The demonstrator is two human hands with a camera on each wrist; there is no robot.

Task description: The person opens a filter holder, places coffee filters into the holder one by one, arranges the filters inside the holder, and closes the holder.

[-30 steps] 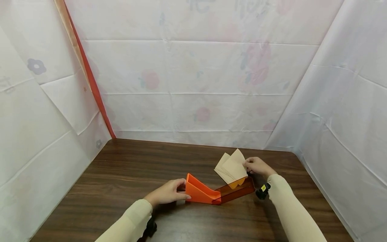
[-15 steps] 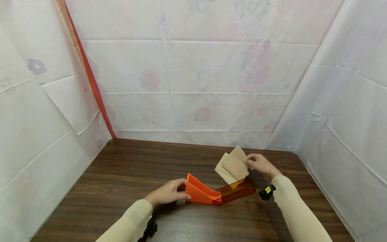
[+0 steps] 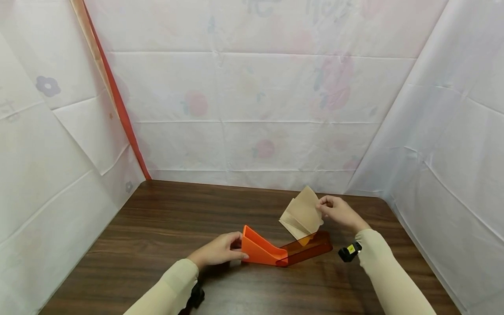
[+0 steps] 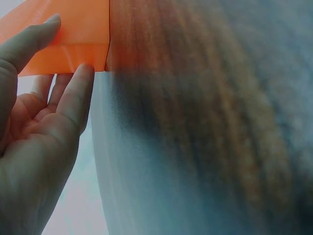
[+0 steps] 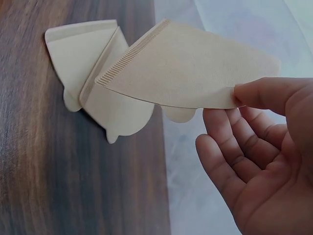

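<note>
Here's the right-hand grip (image 5: 266, 156), thumb and fingers pinching just the edge of one tan paper filter (image 5: 195, 68): a light hold, likely chosen so thin paper parts from its neighbours without creasing. Its crimped seam points away from the fingers, and its body fans over the other filters (image 5: 88, 56), which lie skewed across each other, probably making a single edge easier to catch. Across to the left-hand grip (image 3: 216, 250), clasping the tall end of the orange holder (image 3: 257, 249), thumb along one face, fingers against the end; that looks like steadying, keeping so light a piece from skating about. The holder sits upright, and from its low end the see-through amber cover (image 3: 311, 250) swings out to the right, presumably laid back to leave the slot clear. A corner of the papers shows through it; whether they touch, I can't tell. Beneath it all, the dark wood-grain surface (image 3: 173, 218), with a soft sheen near the person. Beyond, white printed sheeting (image 3: 236, 96) encloses back and sides, creased in folds, with a red strip (image 3: 124, 116) running down the left corner.
</note>
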